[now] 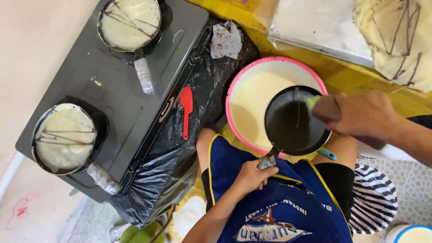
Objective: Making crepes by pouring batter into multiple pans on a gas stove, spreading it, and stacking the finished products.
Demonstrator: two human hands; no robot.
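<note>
My left hand (253, 174) grips the wrapped handle of a small black pan (290, 128), held over a pink-rimmed bowl (243, 76) of pale batter. A thin dark line of sauce lies on the pan's bottom. My right hand (365, 115) holds a brown squeeze bottle (325, 108) with a green tip, pointed at the pan's right rim. I wear a blue apron (274, 207).
A grey two-burner stove (121, 94) at left carries two pans (129, 23) (65, 137) of pale batter streaked with dark lines. A red spatula (186, 110) lies on black plastic (171, 157). A crumpled tissue (226, 40) and cooked crepes (400, 36) lie behind. A teal handle (326, 154) sticks out below the pan.
</note>
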